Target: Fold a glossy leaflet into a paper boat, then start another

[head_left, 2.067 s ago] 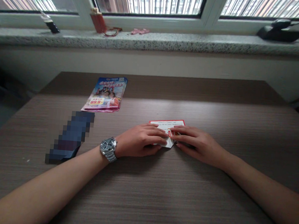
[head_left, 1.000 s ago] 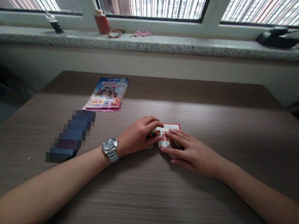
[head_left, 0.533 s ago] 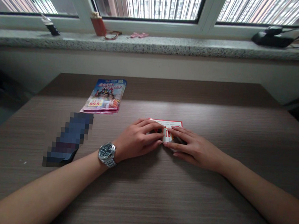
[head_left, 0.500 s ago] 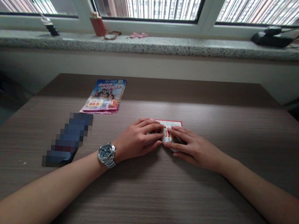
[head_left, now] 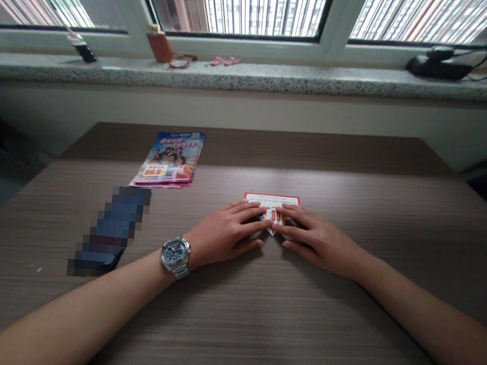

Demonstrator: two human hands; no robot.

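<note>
A folded printed flyer (head_left: 271,198), white with a red border at its far edge, lies flat on the table. Its near end comes to a point, and printed flaps meet in its middle. My left hand (head_left: 227,230), with a silver watch on the wrist, rests its outstretched fingers on the left side of the paper. On the right side lie the flat fingers of my right hand (head_left: 320,238). The fingertips of both hands almost meet over the lower folds. Much of the paper's two sides is hidden beneath the fingers.
A stack of colourful flyers (head_left: 173,159) lies at the left back of the brown table (head_left: 282,322). Nearer me is a pixelated dark phone-like object (head_left: 113,231). On the granite windowsill (head_left: 278,83) are a red bottle-like item (head_left: 160,45) and a black device with a cable (head_left: 439,64).
My fingers have shifted a little over the flyer. More of its far border and its near pointed tip show now. The view has tilted slightly.
</note>
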